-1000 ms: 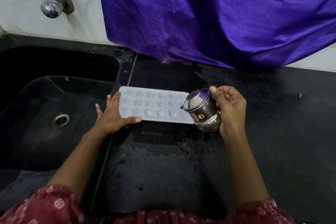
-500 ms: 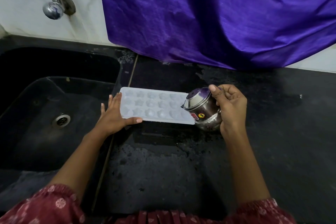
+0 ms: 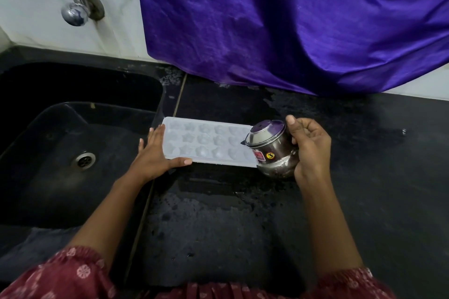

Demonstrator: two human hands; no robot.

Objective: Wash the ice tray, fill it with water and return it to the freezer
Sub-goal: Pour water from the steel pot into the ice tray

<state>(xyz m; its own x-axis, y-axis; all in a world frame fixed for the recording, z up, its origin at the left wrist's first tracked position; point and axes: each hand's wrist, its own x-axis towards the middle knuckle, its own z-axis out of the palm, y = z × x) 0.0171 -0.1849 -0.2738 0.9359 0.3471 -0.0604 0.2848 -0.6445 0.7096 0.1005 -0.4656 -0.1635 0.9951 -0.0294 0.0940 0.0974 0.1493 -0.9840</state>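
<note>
A white ice tray [image 3: 209, 143] with star and round moulds lies flat on the black counter [image 3: 218, 221], just right of the sink. My left hand [image 3: 155, 158] rests against the tray's left end, fingers straight, thumb along the near edge. My right hand [image 3: 308, 148] grips a small steel pot [image 3: 269, 150] with red and yellow stickers. The pot is tilted, its mouth over the tray's right end, hiding that end. I cannot tell whether water is flowing.
A black sink [image 3: 36, 177] with a steel drain [image 3: 84, 160] lies on the left, under a chrome tap [image 3: 73, 5] on the white wall. A purple cloth [image 3: 291, 22] hangs behind the counter. The counter surface is wet in front of the tray.
The pot stays tilted over the tray's right end. Both hands hold nearly the same places; only the view has shifted slightly.
</note>
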